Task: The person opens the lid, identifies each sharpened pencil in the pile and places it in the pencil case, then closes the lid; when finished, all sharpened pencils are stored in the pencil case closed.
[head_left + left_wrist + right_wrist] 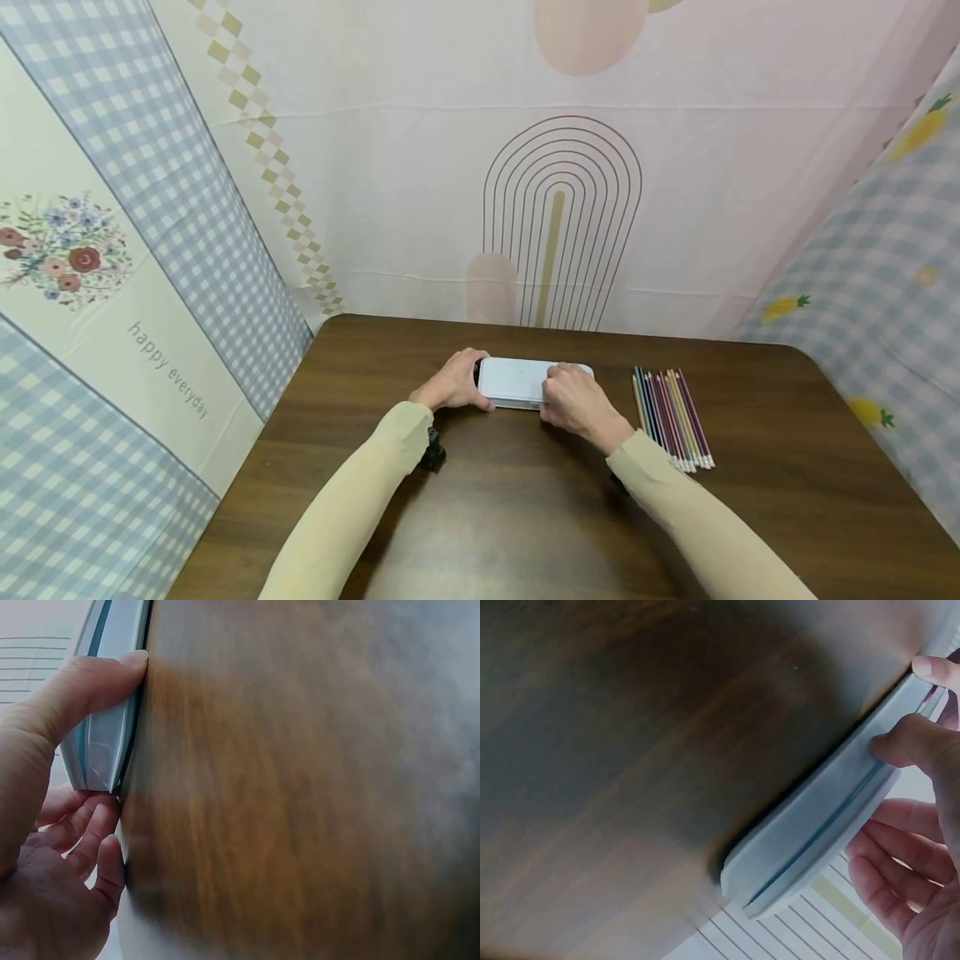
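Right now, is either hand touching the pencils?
No, the left hand and right hand are on the white box, and the pencils lie apart to its right.
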A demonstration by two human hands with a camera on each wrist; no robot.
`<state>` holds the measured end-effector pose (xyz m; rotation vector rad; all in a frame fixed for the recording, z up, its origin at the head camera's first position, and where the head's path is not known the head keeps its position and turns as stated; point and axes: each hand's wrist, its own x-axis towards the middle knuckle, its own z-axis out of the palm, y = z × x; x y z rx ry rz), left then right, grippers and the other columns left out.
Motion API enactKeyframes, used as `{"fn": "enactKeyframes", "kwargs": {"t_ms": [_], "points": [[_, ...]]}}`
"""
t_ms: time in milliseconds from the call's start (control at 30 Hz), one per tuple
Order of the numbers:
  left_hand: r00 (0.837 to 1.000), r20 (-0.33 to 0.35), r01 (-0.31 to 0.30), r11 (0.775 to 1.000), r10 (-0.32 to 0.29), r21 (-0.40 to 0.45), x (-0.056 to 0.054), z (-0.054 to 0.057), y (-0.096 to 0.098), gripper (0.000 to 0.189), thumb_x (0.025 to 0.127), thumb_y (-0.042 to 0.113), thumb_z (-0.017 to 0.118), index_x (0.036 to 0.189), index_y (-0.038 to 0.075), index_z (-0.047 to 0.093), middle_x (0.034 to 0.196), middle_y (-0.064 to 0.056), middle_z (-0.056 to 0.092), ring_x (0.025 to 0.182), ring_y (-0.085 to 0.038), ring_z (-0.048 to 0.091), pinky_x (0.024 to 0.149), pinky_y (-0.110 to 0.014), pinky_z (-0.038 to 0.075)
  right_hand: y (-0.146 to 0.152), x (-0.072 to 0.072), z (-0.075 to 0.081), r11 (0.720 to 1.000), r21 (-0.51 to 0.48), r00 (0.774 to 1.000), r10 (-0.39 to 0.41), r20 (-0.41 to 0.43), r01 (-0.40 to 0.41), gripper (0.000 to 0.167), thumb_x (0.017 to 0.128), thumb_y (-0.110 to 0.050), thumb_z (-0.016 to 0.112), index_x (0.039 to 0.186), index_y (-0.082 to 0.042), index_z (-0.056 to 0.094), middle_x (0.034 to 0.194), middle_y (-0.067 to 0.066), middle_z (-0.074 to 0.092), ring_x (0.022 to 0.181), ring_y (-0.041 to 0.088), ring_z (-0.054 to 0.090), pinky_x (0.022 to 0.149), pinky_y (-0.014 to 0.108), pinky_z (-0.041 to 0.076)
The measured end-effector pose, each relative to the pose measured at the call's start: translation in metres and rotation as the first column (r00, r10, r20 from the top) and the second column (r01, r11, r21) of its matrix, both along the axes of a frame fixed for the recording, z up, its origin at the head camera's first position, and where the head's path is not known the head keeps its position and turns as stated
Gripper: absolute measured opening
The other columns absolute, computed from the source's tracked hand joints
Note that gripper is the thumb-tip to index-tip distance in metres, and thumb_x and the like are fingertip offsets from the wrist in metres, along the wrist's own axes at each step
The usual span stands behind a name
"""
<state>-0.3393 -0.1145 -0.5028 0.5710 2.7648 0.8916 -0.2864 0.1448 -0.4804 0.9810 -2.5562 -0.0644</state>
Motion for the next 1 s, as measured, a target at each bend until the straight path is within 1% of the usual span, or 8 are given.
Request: {"fn": "enactKeyframes", "kwargs": {"t_ms": [167, 300, 400, 500, 633, 800, 900, 1000], "points": [[1.0, 0.023, 0.001, 0.999, -0.002, 0.033, -0.001, -0.002, -0.001, 0.086, 0.071, 0.022, 0.103, 0.144, 0.005, 0.059, 0.141, -0.015, 0.061, 0.129, -0.029, 0.055, 0.118, -0.047, 0.048, 0.005, 0.0, 0.008, 0.996, -0.088, 0.997, 0.028, 0.067, -0.022, 0.017, 0.084, -0.015, 0.089, 0.074, -0.008, 0.077, 0.087, 0.008, 0.079, 0.084, 0.028, 0.072, 0.082, 0.047, 0.062], [0.999, 0.039, 0.0, 0.998, -0.003, 0.06, -0.001, -0.003, -0.004, 0.084, 0.07, 0.02, 0.103, 0.14, 0.004, 0.061, 0.138, -0.015, 0.061, 0.124, -0.028, 0.057, 0.117, -0.047, 0.049, 0.007, 0.0, 0.016, 0.989, -0.149, 0.993, 0.029, 0.113, -0.012, 0.012, 0.087, -0.015, 0.09, 0.088, -0.007, 0.081, 0.093, 0.009, 0.079, 0.091, 0.028, 0.072, 0.089, 0.049, 0.062], [0.999, 0.05, 0.001, 0.998, -0.005, 0.068, -0.001, -0.003, -0.005, 0.083, 0.07, 0.018, 0.103, 0.14, 0.004, 0.061, 0.138, -0.015, 0.06, 0.121, -0.027, 0.058, 0.115, -0.046, 0.05, 0.009, -0.001, 0.023, 0.978, -0.209, 0.988, 0.022, 0.152, 0.01, 0.014, 0.089, -0.014, 0.09, 0.095, -0.004, 0.084, 0.097, 0.012, 0.078, 0.095, 0.03, 0.073, 0.091, 0.051, 0.063], [0.998, 0.058, -0.005, 0.998, 0.002, 0.065, -0.002, -0.002, -0.004, 0.089, 0.071, 0.019, 0.103, 0.146, 0.002, 0.057, 0.142, -0.016, 0.058, 0.123, -0.028, 0.058, 0.117, -0.046, 0.05, 0.009, -0.003, 0.029, 0.96, -0.275, 0.981, 0.01, 0.192, 0.044, 0.015, 0.091, -0.013, 0.088, 0.1, -0.002, 0.085, 0.101, 0.014, 0.08, 0.099, 0.032, 0.074, 0.093, 0.051, 0.063], [0.997, 0.068, -0.027, 0.998, 0.023, 0.056, -0.002, -0.001, -0.003, 0.101, 0.071, 0.022, 0.103, 0.155, -0.002, 0.051, 0.149, -0.019, 0.056, 0.13, -0.03, 0.057, 0.122, -0.046, 0.048, 0.01, -0.007, 0.037, 0.94, -0.328, 0.973, -0.015, 0.229, 0.092, 0.016, 0.092, -0.014, 0.087, 0.103, -0.001, 0.085, 0.104, 0.014, 0.081, 0.102, 0.034, 0.076, 0.093, 0.052, 0.063], [0.997, 0.061, -0.047, 0.998, 0.044, 0.05, -0.001, -0.001, -0.001, 0.104, 0.07, 0.023, 0.104, 0.154, -0.006, 0.051, 0.147, -0.02, 0.057, 0.129, -0.03, 0.059, 0.121, -0.045, 0.048, 0.01, -0.014, 0.041, 0.913, -0.386, 0.972, -0.041, 0.232, 0.131, 0.014, 0.091, -0.013, 0.088, 0.1, -0.004, 0.086, 0.103, 0.013, 0.083, 0.099, 0.035, 0.079, 0.092, 0.053, 0.064], [0.998, 0.042, -0.045, 0.998, 0.043, 0.046, 0.0, -0.002, -0.001, 0.102, 0.07, 0.024, 0.104, 0.152, -0.008, 0.053, 0.144, -0.02, 0.059, 0.128, -0.03, 0.06, 0.119, -0.044, 0.05, 0.009, -0.018, 0.041, 0.895, -0.423, 0.977, -0.056, 0.205, 0.14, 0.011, 0.09, -0.012, 0.088, 0.098, -0.004, 0.087, 0.101, 0.012, 0.084, 0.098, 0.035, 0.079, 0.091, 0.053, 0.063], [0.998, 0.037, -0.046, 0.998, 0.044, 0.049, 0.001, -0.002, -0.001, 0.099, 0.071, 0.023, 0.103, 0.151, -0.007, 0.055, 0.143, -0.019, 0.06, 0.13, -0.03, 0.061, 0.117, -0.042, 0.051, 0.007, -0.023, 0.04, 0.881, -0.452, 0.984, -0.071, 0.161, 0.138, 0.01, 0.091, -0.01, 0.087, 0.098, -0.004, 0.086, 0.101, 0.014, 0.083, 0.096, 0.035, 0.074, 0.088, 0.051, 0.061]]}}
